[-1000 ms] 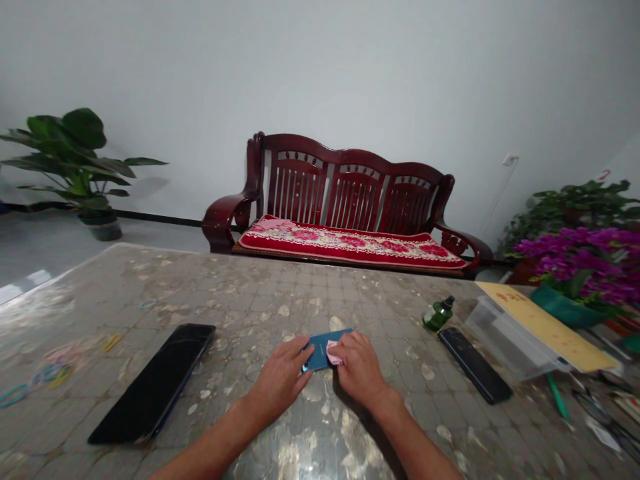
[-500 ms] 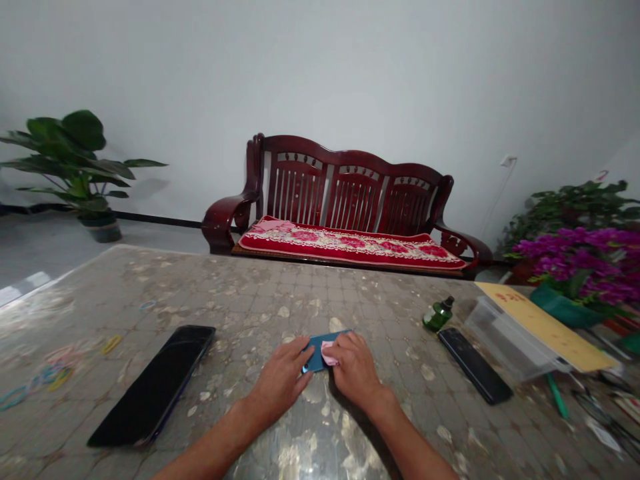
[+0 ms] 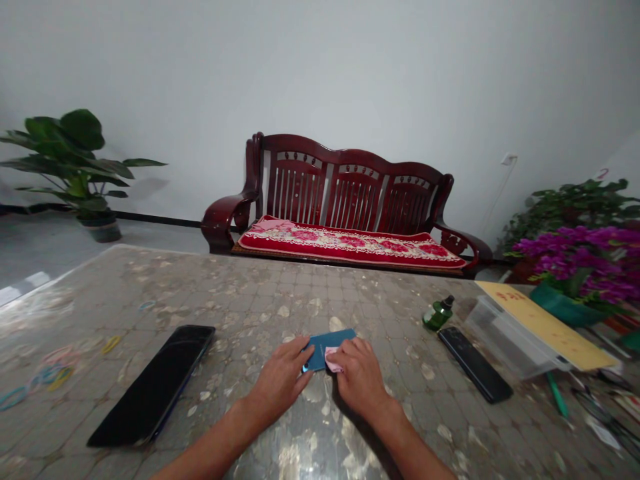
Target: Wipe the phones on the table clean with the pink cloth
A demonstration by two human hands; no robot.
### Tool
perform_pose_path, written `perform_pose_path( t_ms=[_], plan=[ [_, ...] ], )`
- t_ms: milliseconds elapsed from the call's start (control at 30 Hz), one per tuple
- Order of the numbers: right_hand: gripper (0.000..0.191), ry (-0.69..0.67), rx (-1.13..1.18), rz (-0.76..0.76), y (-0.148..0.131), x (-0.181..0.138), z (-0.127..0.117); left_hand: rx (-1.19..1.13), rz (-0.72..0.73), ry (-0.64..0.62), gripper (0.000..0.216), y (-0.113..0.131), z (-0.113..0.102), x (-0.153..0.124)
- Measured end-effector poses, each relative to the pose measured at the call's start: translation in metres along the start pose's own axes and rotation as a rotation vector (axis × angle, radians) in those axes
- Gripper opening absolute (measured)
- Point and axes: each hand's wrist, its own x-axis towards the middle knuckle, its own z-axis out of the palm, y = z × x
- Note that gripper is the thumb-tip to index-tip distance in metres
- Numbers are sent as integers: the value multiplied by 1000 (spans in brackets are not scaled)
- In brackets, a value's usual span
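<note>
A blue smartphone (image 3: 318,349) lies back side up on the patterned tablecloth, its camera corner toward the left. My left hand (image 3: 283,371) grips its left end between thumb and fingers. Bunched in the fingers of my right hand (image 3: 359,371) is a small pink cloth (image 3: 333,360), pressed against the phone's back. The phone's lower right part is hidden under that hand.
A black tablet (image 3: 155,387) lies to the left, beside several coloured hair ties (image 3: 55,373). On the right are a green bottle (image 3: 438,313), a black phone (image 3: 475,365), a clear plastic box (image 3: 510,340) under a yellow sheet (image 3: 545,323), and purple flowers (image 3: 590,260).
My right hand has slid slightly right and toward me with the pink cloth, uncovering more of the blue phone's back. My left hand holds its place.
</note>
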Motion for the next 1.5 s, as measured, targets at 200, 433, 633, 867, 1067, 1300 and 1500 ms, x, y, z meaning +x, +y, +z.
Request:
perform_pose_path(
  t_ms=[200,433,633,867,1067,1300,1500],
  plan=[
    [22,45,-74,95,15,-4,-6,26,1,15,41,-1,2,-1],
    [16,55,-47,10,0,-8,5,15,5,18,41,-1,3,-1],
    [22,80,-84,119,20,-10,-4,12,-7,6,43,-4,6,-2],
    [24,104,-46,96,12,-13,0,10,8,27,41,-4,6,-2],
    [20,96,23,7,2,-14,6,18,3,17,40,-3,3,-1],
    [27,153,-70,192,30,-14,-3,36,13,-3,42,-2,2,-1],
    [25,126,27,84,20,-16,2,60,12,1,43,-2,2,-1]
  ],
)
